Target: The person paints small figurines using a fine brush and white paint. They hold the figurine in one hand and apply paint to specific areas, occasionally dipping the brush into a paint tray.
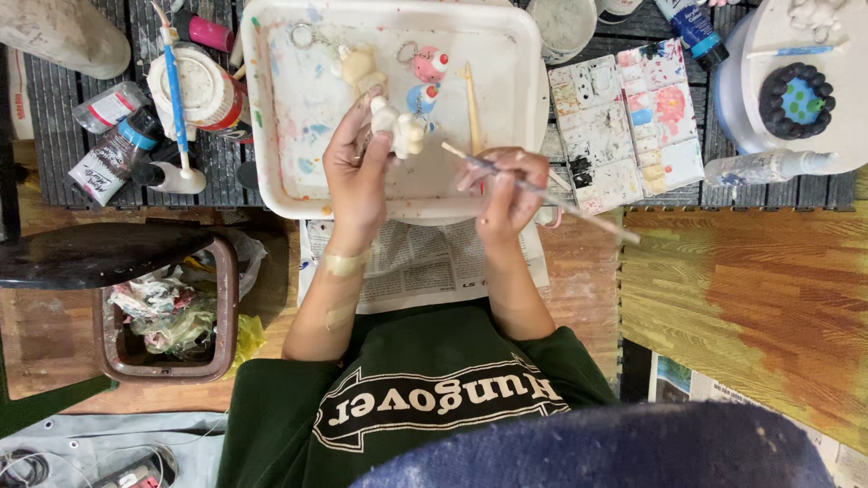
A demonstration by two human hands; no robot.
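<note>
Right hand (508, 190) pinching tilted paintbrush (542, 193)

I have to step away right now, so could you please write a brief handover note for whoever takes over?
Left hand: holds a small unpainted cream clay figurine over the white plastic tray.
Right hand: grips a thin wooden-handled paintbrush, tip towards the figurine.
In the tray: one plain cream figure, two painted pink and blue charms.
White paint palette lies to the right.
Done: two charms coloured. Left: held figurine shows no colour.
</note>
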